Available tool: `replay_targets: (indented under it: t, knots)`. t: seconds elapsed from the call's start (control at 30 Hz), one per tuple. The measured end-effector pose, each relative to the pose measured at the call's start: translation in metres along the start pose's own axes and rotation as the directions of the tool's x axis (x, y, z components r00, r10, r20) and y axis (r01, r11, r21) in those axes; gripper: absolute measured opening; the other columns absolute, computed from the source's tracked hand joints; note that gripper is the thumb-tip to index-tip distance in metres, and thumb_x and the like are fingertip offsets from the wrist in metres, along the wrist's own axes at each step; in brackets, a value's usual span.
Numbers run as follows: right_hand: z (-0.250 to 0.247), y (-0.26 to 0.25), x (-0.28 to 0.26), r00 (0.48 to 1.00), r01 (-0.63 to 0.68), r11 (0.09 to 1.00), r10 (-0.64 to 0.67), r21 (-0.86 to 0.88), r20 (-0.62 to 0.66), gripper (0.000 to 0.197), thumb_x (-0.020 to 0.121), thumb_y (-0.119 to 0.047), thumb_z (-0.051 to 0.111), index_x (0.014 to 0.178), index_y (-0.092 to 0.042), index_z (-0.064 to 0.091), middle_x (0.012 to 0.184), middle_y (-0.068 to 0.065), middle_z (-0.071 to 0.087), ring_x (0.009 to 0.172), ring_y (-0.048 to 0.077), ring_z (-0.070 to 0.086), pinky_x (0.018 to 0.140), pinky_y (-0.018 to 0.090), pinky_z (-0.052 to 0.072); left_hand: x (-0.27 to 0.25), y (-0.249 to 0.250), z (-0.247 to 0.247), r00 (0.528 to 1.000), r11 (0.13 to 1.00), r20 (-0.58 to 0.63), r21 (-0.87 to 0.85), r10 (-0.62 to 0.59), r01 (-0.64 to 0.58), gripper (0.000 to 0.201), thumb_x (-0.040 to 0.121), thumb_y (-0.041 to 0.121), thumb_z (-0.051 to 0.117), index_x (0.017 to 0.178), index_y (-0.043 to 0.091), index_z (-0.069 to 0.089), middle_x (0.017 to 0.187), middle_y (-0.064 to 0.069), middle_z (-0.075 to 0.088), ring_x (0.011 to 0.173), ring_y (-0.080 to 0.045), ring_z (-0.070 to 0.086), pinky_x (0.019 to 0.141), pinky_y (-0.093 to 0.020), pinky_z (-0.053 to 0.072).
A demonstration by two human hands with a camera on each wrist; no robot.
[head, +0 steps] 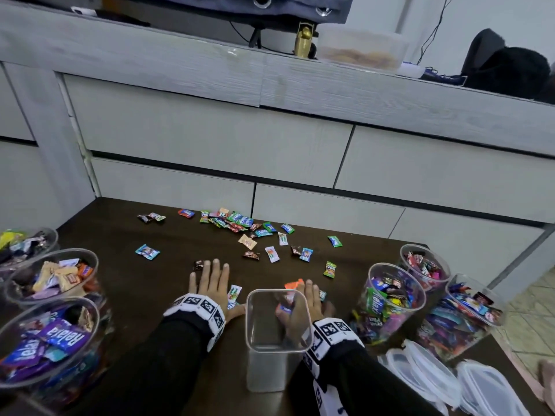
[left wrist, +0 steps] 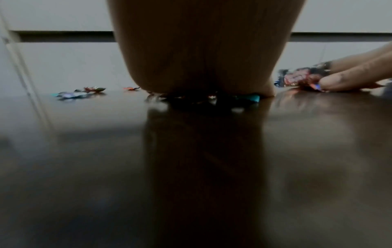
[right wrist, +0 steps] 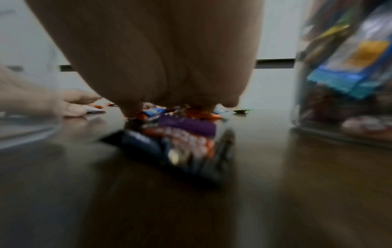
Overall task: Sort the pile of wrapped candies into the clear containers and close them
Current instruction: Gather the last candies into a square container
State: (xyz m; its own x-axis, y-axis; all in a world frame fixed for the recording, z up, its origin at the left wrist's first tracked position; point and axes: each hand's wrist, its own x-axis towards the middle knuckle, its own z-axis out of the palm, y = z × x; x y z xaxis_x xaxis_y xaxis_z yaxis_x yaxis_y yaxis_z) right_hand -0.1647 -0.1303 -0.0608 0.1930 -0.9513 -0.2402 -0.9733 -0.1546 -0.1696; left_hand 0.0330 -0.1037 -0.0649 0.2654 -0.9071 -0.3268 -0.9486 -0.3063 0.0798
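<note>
Loose wrapped candies (head: pixel 237 220) lie scattered over the middle and back of the dark table (head: pixel 126 223). An empty clear square container (head: pixel 248 322) stands near the front edge between my wrists. My left hand (head: pixel 210 274) lies flat on the table with straight fingers; a dark candy (head: pixel 198 264) sits at its fingertips and a white-green one (head: pixel 234 292) by its thumb. My right hand (head: pixel 310 295), partly hidden behind the container, presses flat on a small heap of candies (right wrist: pixel 186 127); an orange one (head: pixel 293 284) shows at its fingertips. The left wrist view shows my left hand (left wrist: pixel 197 58) over candies.
Three clear tubs of sorted candies stand at the left (head: pixel 52 277) and three at the right (head: pixel 393 298). Clear lids (head: pixel 420 373) lie at the front right. A grey drawer unit (head: pixel 210 139) rises behind the table. Tiled floor (head: pixel 528 313) shows past the right edge.
</note>
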Motion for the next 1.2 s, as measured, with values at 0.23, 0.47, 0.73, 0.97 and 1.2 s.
replay_targets:
  t: [0.23, 0.47, 0.73, 0.97, 1.2]
  knots:
    - [-0.036, -0.015, 0.05, 0.957, 0.269, 0.963, -0.267, -0.007, 0.115, 0.081, 0.09, -0.053, 0.05, 0.151, -0.016, 0.012, 0.161, 0.003, -0.004, 0.148, 0.019, -0.002, 0.116, 0.048, 0.004, 0.027, 0.003, -0.017, 0.958, 0.959, 0.053, -0.044, 0.282, -0.28, 0.097, 0.093, 0.065, 0.042, 0.154, 0.014, -0.013, 0.161, -0.005, -0.023, 0.149, -0.021, -0.021, 0.12, -0.046, -0.003]
    - [-0.049, 0.01, 0.099, 0.992, -0.121, 0.993, 0.122, 0.008, -0.045, 0.106, 0.074, -0.084, 0.037, 0.152, -0.022, 0.003, 0.16, 0.005, -0.009, 0.146, 0.034, -0.007, 0.114, 0.057, 0.007, 0.06, -0.003, -0.036, 0.941, 0.919, 0.003, 0.216, 0.337, -0.33, 0.131, 0.069, 0.083, 0.054, 0.151, 0.016, -0.023, 0.158, -0.009, -0.032, 0.146, -0.031, -0.027, 0.117, -0.057, -0.008]
    - [-0.04, -0.011, 0.104, 0.992, 0.099, 0.995, -0.098, -0.002, 0.077, 0.085, 0.085, -0.074, 0.034, 0.15, -0.021, 0.021, 0.16, 0.01, 0.006, 0.147, 0.025, 0.006, 0.116, 0.051, 0.007, 0.066, 0.003, -0.05, 0.821, 0.799, 0.173, 0.194, 0.544, -0.569, 0.097, 0.085, 0.066, 0.055, 0.157, 0.026, 0.003, 0.164, -0.001, -0.014, 0.151, -0.024, -0.005, 0.122, -0.048, 0.008]
    - [-0.035, -0.018, 0.058, 0.893, 0.437, 0.882, -0.402, -0.178, 0.202, 0.091, 0.085, -0.062, 0.051, 0.152, -0.025, 0.004, 0.16, 0.005, -0.004, 0.146, 0.028, 0.003, 0.115, 0.053, 0.014, 0.054, -0.004, -0.048, 0.828, 0.807, 0.166, 0.188, 0.536, -0.56, 0.112, 0.074, 0.074, 0.061, 0.157, 0.024, 0.005, 0.165, 0.001, -0.007, 0.151, -0.023, 0.002, 0.121, -0.043, 0.014]
    - [-0.025, -0.022, 0.026, 0.847, 0.5, 0.786, -0.532, -0.364, 0.017, 0.06, 0.094, -0.055, 0.039, 0.141, -0.018, 0.033, 0.138, 0.009, 0.034, 0.122, 0.028, 0.036, 0.091, 0.041, 0.038, 0.025, -0.008, -0.017, 0.871, 0.824, -0.108, 0.395, 0.48, -0.405, 0.079, 0.088, 0.075, 0.037, 0.152, 0.032, 0.022, 0.151, -0.001, 0.025, 0.133, -0.022, 0.031, 0.1, -0.034, 0.033]
